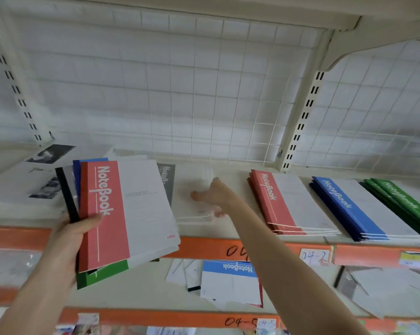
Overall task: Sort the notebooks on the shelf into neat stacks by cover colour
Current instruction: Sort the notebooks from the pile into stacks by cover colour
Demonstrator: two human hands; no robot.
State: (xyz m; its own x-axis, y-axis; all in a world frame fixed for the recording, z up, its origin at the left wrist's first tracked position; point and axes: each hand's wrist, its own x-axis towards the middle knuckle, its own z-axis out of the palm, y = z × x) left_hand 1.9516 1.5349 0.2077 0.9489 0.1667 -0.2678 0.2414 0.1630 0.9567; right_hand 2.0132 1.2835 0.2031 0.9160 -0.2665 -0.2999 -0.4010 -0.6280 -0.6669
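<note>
Sorting part done: red stack (288, 204), blue stack (353, 209) and green stack (404, 201) squared along right half of shelf (199, 246). Left hand (68, 238), fingers (90, 223) clamped on mixed bunch (131, 213), off front edge. Right hand (216, 194) at pale stack (192, 182), mid-shelf; blurred, grip not determinable. Next, likely: top red cover to red stack, edges aligned.

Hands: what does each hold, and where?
Left hand grips a bundle of notebooks at their spine edge, thumb on the red cover. Right hand, blurred at the white stack: cannot tell.
</note>
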